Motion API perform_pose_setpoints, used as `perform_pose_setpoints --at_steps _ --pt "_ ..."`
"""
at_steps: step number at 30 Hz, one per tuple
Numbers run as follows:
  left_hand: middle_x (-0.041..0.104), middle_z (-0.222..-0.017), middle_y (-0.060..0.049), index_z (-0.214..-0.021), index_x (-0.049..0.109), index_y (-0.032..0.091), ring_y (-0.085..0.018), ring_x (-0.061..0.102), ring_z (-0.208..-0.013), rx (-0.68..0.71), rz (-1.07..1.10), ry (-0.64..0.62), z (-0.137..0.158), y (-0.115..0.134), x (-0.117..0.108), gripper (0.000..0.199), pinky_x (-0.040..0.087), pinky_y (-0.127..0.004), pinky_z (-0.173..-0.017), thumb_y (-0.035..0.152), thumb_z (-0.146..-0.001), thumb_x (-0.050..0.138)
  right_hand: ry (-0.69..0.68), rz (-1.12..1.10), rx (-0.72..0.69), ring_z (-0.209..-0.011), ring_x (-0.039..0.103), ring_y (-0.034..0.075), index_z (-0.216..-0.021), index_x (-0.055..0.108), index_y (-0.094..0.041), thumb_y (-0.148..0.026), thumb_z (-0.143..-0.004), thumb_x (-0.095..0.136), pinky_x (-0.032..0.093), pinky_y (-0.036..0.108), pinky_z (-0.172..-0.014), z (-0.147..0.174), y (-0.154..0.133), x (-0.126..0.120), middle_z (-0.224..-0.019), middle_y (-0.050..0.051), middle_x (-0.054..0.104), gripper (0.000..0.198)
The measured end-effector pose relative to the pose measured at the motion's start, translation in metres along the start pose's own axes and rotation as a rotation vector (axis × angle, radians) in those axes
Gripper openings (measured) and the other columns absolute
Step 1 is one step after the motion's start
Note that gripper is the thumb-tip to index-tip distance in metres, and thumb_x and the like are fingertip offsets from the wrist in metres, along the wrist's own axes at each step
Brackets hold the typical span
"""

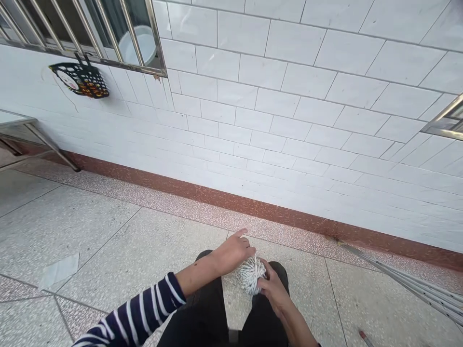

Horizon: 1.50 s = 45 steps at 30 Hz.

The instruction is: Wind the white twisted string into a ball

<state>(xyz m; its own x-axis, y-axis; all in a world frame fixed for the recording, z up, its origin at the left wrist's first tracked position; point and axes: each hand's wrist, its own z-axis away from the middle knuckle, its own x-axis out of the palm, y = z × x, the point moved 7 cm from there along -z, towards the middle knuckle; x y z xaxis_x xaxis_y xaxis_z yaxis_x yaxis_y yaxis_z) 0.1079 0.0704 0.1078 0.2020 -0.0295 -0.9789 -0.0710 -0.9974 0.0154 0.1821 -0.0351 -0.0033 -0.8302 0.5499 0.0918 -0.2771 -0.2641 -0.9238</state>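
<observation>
A ball of white twisted cord (249, 277) is held above the gap between my knees. My right hand (274, 285) grips its right side, thumb in front and fingers behind. At the upper left of the ball, my left hand (233, 254) has its fingers curled down against the cord, with one finger sticking out. A strand runs over the top of the ball close to the left fingertips. Part of the ball is hidden behind both hands.
Ahead stands a white tiled wall (253, 120) with a red-brown skirting. A black basket (85, 79) hangs below a barred window. Grey metal rails (405, 282) lean at the right. A metal-legged table (54, 144) stands left; a pale sheet (60, 271) lies on the floor.
</observation>
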Motion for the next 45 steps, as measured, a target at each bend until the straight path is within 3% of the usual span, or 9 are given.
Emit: perform_pose_setpoints --at_steps 3,5,11,20,25,29,32,39,45 --pt "0.064 -0.071 0.0 -0.079 0.061 0.018 -0.014 0.06 -0.07 -0.09 0.179 0.002 0.008 -0.006 0.02 0.021 0.031 -0.038 -0.111 0.012 -0.094 0.046 -0.152 -0.332 0.137 -0.102 0.063 0.028 -0.122 0.061 -0.025 -0.016 -0.053 0.066 0.05 0.039 -0.085 0.02 0.009 0.009 -0.109 0.006 0.068 0.069" --pt "0.066 -0.075 0.0 -0.082 0.062 0.017 -0.013 0.061 -0.073 -0.184 0.355 0.016 0.013 -0.008 0.03 0.024 0.033 -0.036 -0.109 0.018 -0.098 0.043 -0.168 -0.438 0.163 -0.112 0.06 0.029 -0.122 0.062 -0.025 -0.015 -0.053 0.068 0.048 0.04 -0.091 0.027 0.008 0.008 -0.116 0.007 0.068 0.07" --pt "0.071 -0.096 -0.004 -0.097 0.067 0.018 -0.017 0.062 -0.092 -0.38 0.769 0.024 0.016 -0.013 0.048 0.028 0.043 -0.028 -0.091 0.029 -0.099 0.042 -0.122 -0.518 0.089 -0.12 0.057 0.032 -0.116 0.065 -0.026 -0.018 -0.056 0.077 0.045 0.048 -0.099 0.034 -0.015 -0.003 -0.119 0.007 0.069 0.062" --pt "0.071 -0.088 -0.003 -0.088 0.069 0.016 -0.018 0.063 -0.085 -0.465 0.869 0.035 -0.003 -0.038 0.063 0.028 0.042 -0.023 -0.076 0.029 -0.095 0.045 -0.084 -0.469 -0.109 -0.12 0.056 0.038 -0.121 0.064 -0.027 -0.032 -0.051 0.082 0.036 0.062 -0.106 0.047 -0.085 -0.043 -0.127 0.012 0.066 0.073" --pt "0.069 -0.081 -0.001 -0.093 0.07 0.019 -0.018 0.061 -0.079 -0.424 0.796 0.052 -0.033 -0.059 0.043 0.03 0.042 -0.023 -0.071 0.03 -0.096 0.042 -0.002 -0.338 -0.255 -0.12 0.056 0.038 -0.123 0.062 -0.029 -0.045 -0.051 0.083 0.036 0.062 -0.106 0.057 -0.142 -0.045 -0.127 0.012 0.065 0.077" --pt "0.067 -0.078 -0.001 -0.09 0.069 0.018 -0.016 0.059 -0.074 -0.363 0.763 0.118 -0.051 -0.062 0.016 0.03 0.04 -0.023 -0.069 0.03 -0.096 0.042 -0.037 -0.252 -0.441 -0.122 0.054 0.034 -0.122 0.061 -0.03 -0.038 -0.053 0.085 0.038 0.056 -0.107 0.059 -0.193 -0.032 -0.134 0.009 0.059 0.073" --pt "0.066 -0.078 0.0 -0.088 0.069 0.018 -0.015 0.057 -0.072 -0.336 0.83 0.123 -0.049 -0.054 0.011 0.03 0.039 -0.022 -0.068 0.029 -0.095 0.043 -0.002 -0.204 -0.546 -0.12 0.054 0.033 -0.117 0.061 -0.027 -0.03 -0.053 0.085 0.038 0.054 -0.106 0.051 -0.218 -0.032 -0.129 0.01 0.061 0.068" --pt "0.065 -0.078 -0.001 -0.085 0.07 0.015 -0.014 0.054 -0.072 -0.464 1.009 0.048 -0.018 -0.049 0.035 0.031 0.038 -0.021 -0.068 0.031 -0.094 0.045 0.288 -0.077 -0.646 -0.097 0.057 0.023 -0.109 0.057 -0.023 -0.027 -0.056 0.081 0.043 0.044 -0.093 0.027 -0.219 -0.045 -0.103 0.003 0.062 0.058" --pt "0.065 -0.075 0.0 -0.079 0.069 0.015 -0.011 0.05 -0.064 -0.369 1.162 -0.049 -0.015 -0.019 0.032 0.032 0.037 -0.02 -0.062 0.032 -0.093 0.046 0.577 0.518 -0.851 -0.104 0.052 0.027 -0.118 0.048 -0.021 -0.03 -0.054 0.081 0.044 0.041 -0.085 0.016 -0.227 -0.041 -0.117 0.008 0.051 0.072"
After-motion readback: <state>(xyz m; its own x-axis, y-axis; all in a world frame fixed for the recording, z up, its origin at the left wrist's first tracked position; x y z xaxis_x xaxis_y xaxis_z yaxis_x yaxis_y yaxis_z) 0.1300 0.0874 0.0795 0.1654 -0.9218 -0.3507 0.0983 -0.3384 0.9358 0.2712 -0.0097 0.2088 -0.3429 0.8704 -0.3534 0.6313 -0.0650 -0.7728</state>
